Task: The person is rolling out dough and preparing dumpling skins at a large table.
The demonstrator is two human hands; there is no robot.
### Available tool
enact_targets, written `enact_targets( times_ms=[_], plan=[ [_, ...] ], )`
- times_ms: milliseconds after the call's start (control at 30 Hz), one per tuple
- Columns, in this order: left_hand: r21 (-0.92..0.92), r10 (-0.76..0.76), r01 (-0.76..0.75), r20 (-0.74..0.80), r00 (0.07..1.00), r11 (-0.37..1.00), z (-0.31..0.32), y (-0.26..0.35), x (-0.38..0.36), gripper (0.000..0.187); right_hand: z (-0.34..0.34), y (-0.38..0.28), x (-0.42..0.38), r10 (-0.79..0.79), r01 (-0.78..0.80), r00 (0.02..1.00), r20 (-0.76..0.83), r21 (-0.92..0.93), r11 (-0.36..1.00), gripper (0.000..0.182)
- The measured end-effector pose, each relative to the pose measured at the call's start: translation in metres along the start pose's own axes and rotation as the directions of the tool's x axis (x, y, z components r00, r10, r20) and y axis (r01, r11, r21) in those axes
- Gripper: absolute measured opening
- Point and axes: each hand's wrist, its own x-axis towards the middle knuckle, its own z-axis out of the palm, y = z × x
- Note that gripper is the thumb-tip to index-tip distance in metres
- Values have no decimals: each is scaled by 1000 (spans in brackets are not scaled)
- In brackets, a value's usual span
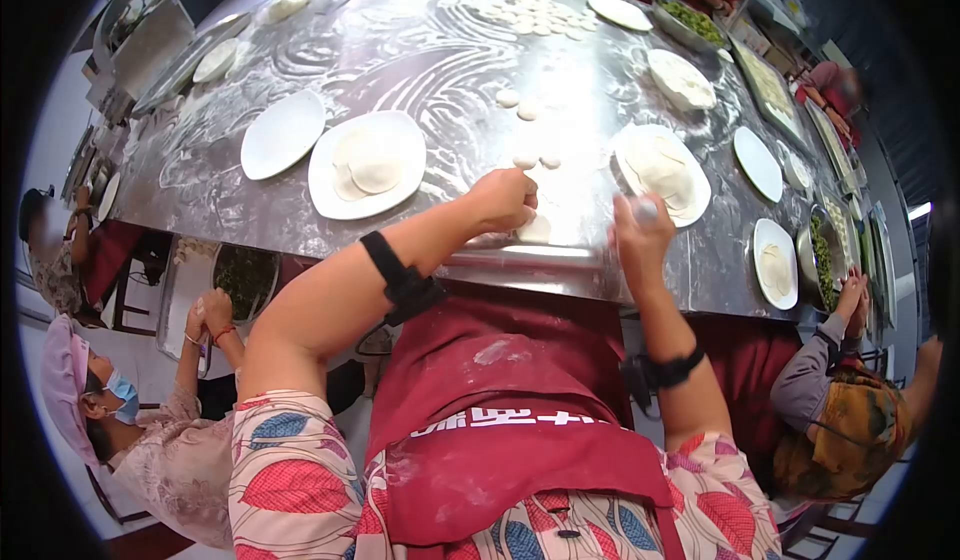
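My left hand (505,202) is closed at the table's near edge, its fingertips pinched on the edge of a small flat dough piece (536,228). To its right, my right hand (640,230) is blurred and closed around a greyish, rounded object that I cannot make out. Just beyond my hands lie small dough balls (525,161). A white plate of round wrappers (662,172) stands behind my right hand. Another white plate (326,182) with stacked wrappers is left of my left hand.
The floured metal table (430,80) also bears an empty white plate (283,136), many dough pieces (540,15) at the far side and a bowl of green filling (690,22). Co-workers' hands (207,315) are at the left and others (852,295) at the right.
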Motion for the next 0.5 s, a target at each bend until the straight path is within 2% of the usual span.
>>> enact_targets(
  times_ms=[33,67,167,200,233,300,333,433,467,500],
  plan=[
    [5,-16,16,-19,1000,1000,-2,-1,-2,15,-7,-4,-15,39,-39,999,-11,20,999,20],
    [-157,-66,71,37,997,985,2,-15,0,16,-12,-3,-23,-3,-1,999,36,101,995,18],
    [-84,-13,23,114,993,996,-3,-4,-8,16,4,3,6,18,-19,1000,-13,-13,1000,18],
    [-19,42,-41,52,998,999,-1,-5,-3,17,13,11,24,-51,51,999,5,-54,997,21],
    [6,34,-35,37,999,999,1,-5,3,17,20,30,44,-186,187,982,18,-131,974,22],
    [51,15,-15,2,1000,999,1,0,9,18,31,30,56,-154,159,987,44,-151,976,22],
    [4,8,-8,37,999,1000,1,3,7,17,29,25,53,-129,132,991,29,-141,981,22],
    [90,128,-129,9,992,988,5,-9,5,13,-2,8,2,-41,41,999,3,-87,995,22],
    [55,62,-63,23,998,997,1,-7,2,11,-8,5,-10,-14,14,1000,-3,-32,999,21],
    [-64,-10,14,71,997,998,-1,-8,1,11,-7,2,-9,-14,14,1000,3,-25,1000,21]
  ],
)
